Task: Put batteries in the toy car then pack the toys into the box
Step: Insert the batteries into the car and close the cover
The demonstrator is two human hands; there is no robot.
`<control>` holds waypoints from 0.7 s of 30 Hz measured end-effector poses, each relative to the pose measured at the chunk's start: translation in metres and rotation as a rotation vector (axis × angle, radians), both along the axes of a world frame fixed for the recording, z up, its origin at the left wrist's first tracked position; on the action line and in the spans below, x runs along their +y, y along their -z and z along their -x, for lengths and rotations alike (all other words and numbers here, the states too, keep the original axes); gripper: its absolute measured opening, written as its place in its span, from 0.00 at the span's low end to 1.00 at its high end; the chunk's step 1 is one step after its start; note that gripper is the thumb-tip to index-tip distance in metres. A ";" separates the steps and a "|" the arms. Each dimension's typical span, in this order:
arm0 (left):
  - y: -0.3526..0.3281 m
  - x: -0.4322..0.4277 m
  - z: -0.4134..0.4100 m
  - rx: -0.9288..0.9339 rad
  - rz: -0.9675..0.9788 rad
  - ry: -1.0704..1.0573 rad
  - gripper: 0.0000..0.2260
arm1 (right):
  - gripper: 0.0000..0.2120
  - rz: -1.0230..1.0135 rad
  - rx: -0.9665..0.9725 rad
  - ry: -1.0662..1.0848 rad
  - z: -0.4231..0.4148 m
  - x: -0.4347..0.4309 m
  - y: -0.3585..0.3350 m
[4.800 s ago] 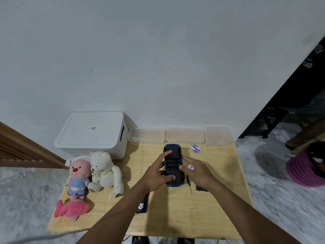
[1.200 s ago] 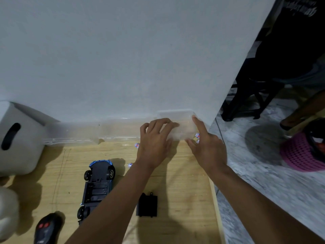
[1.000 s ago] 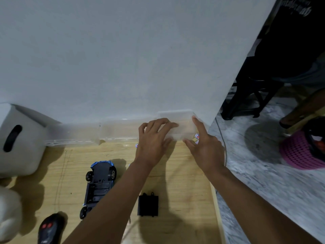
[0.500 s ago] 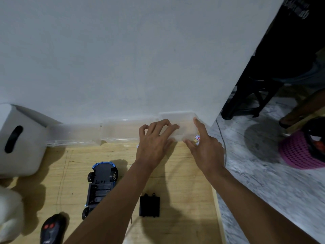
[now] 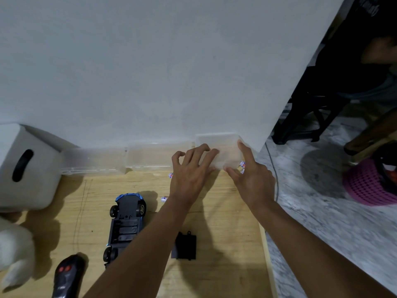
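Observation:
The blue toy car (image 5: pixel 126 224) lies upside down on the wooden table (image 5: pixel 225 233), its battery bay uncovered. Its black battery cover (image 5: pixel 184 245) lies to the right of it. Two loose batteries (image 5: pixel 170 175) (image 5: pixel 164 198) lie near my left wrist. My left hand (image 5: pixel 191 171) has curled fingers pressed on the small clear container (image 5: pixel 217 139) by the wall. My right hand (image 5: pixel 251 179) touches the container's right side and pinches batteries (image 5: pixel 241 166) under its fingers. The white storage box (image 5: pixel 25 168) stands at the left.
Two more clear containers (image 5: pixel 148 155) line the wall. A black remote (image 5: pixel 66 276) and a white plush toy (image 5: pixel 12 250) lie at the lower left. The table's right edge (image 5: pixel 267 254) drops to a marble floor with a pink basket (image 5: pixel 369 183) and dark chair legs.
Since 4.8 s ago both hands left the car and went to the clear container at the back right. Over the last second they stay there; my left fingers curl slightly.

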State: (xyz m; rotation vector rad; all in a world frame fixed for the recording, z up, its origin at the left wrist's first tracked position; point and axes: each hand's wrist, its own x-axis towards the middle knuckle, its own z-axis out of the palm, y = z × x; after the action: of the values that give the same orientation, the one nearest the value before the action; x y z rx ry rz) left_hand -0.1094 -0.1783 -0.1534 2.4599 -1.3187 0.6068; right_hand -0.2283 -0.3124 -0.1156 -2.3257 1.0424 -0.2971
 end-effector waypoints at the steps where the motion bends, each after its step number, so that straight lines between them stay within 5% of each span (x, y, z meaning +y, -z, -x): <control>1: 0.002 0.000 0.000 -0.014 -0.003 0.003 0.15 | 0.36 0.004 -0.002 -0.001 0.000 0.000 0.001; 21: 0.004 0.002 -0.009 -0.183 -0.047 0.052 0.16 | 0.36 0.006 0.017 -0.046 0.000 -0.004 -0.007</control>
State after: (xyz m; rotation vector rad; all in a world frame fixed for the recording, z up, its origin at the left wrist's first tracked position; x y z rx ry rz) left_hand -0.1007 -0.1767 -0.1571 2.4473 -1.4759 0.8132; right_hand -0.2286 -0.3160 -0.1089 -2.3575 0.9960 -0.2632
